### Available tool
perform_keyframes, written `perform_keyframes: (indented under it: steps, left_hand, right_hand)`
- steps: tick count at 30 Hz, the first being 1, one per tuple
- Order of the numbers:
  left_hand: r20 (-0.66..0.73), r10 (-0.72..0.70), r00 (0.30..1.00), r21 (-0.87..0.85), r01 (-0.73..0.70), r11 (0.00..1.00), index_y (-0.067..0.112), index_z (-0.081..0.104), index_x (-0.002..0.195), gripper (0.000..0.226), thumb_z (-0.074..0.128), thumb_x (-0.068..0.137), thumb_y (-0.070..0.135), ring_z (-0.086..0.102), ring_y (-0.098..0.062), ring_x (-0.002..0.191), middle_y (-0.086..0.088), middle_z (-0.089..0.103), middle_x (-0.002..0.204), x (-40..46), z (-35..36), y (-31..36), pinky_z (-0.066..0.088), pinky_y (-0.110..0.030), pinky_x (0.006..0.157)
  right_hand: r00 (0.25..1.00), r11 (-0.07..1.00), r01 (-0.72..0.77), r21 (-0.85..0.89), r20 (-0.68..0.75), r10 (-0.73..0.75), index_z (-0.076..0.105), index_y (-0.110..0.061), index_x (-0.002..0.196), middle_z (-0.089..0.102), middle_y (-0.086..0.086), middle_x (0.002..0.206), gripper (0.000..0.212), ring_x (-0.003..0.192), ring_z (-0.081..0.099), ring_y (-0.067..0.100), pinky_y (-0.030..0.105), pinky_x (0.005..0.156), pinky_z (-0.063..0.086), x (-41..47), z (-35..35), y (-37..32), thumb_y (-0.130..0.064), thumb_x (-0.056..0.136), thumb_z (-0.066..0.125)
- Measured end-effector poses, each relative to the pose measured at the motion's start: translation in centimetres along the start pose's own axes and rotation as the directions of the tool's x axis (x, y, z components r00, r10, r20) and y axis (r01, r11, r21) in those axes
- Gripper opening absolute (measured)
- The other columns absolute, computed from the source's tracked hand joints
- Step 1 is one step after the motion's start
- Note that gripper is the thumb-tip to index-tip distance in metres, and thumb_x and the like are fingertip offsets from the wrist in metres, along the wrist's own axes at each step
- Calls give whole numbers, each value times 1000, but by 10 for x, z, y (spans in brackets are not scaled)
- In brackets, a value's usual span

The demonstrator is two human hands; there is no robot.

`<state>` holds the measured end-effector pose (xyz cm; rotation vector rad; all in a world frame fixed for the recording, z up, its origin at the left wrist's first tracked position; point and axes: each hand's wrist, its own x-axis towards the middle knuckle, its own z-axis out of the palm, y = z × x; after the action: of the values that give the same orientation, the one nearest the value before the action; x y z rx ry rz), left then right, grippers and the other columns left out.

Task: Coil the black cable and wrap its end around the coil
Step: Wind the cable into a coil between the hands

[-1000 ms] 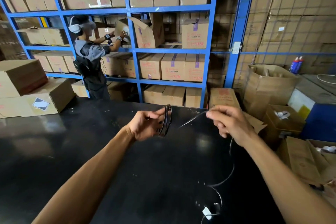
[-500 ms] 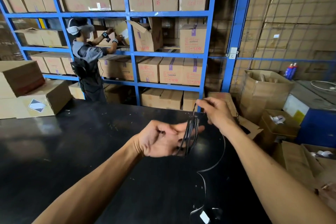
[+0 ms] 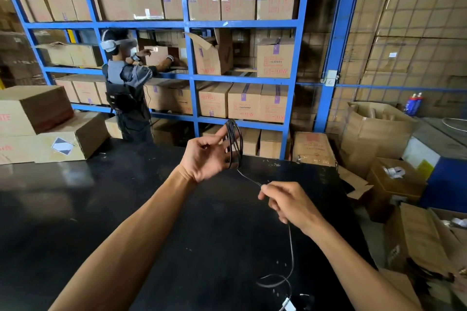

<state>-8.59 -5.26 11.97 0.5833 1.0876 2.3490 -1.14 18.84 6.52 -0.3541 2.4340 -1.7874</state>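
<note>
My left hand (image 3: 206,158) is raised above the black table (image 3: 101,209) and holds a coil of thin black cable (image 3: 234,144) looped over its fingers, seen edge-on. A taut strand runs from the coil's bottom down and right to my right hand (image 3: 290,203), which pinches it. Below that hand the loose cable (image 3: 292,255) hangs to the table, curls once, and ends near a small white plug (image 3: 289,307) at the bottom edge.
Cardboard boxes (image 3: 40,124) are stacked on the table's far left. Blue shelving (image 3: 192,78) full of cartons stands behind, where another person (image 3: 129,88) reaches into a shelf. Open boxes and flattened cardboard (image 3: 389,179) crowd the floor at right.
My right hand has dropped from the top of the coil to below and right of it, drawing the strand taut. My left hand with the coil has risen slightly.
</note>
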Motion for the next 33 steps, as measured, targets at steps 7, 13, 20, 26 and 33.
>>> perform_keyframes:
  steps: [7,13,20,26,33]
  left_hand:
    - [-207,-224,952,92,247,965,24,64,134,57,51,79,13,54,-20,104,-1,47,132,-9,-22,-31,36,-38,94]
    - [-14,-442,897,251,431,867,17,61,139,65,69,75,17,44,-27,133,-6,58,142,-16,-5,-54,27,-42,115]
    - [270,-511,816,352,411,841,16,37,156,68,43,88,15,25,-29,145,-4,33,163,-16,31,-65,12,-50,122]
    - [423,-287,860,249,194,949,14,26,159,69,35,91,16,9,-43,143,-15,15,166,-9,52,-48,-1,-60,116]
    - [406,-29,914,42,12,999,19,44,151,62,40,89,18,9,-44,138,-17,11,168,6,51,-27,0,-73,112]
  right_hand:
    - [996,994,89,58,-35,-87,77,-18,72,50,-3,53,26,40,41,6,21,37,33,-5,-49,-54,-41,82,71]
    - [972,983,178,-48,-150,-183,79,-23,80,48,-9,52,22,41,41,6,21,38,37,17,-79,-85,-37,93,69]
    - [945,953,196,-231,-213,-246,74,-41,86,63,-6,56,21,38,48,1,24,45,45,40,-71,-74,-56,93,63]
    - [975,986,58,-158,-203,-90,71,-53,87,73,-11,70,18,40,48,6,25,40,40,43,-48,-20,-41,98,63]
    - [1000,1000,11,29,25,-12,75,-23,88,53,-9,61,32,44,43,7,26,44,42,16,-5,20,-47,99,57]
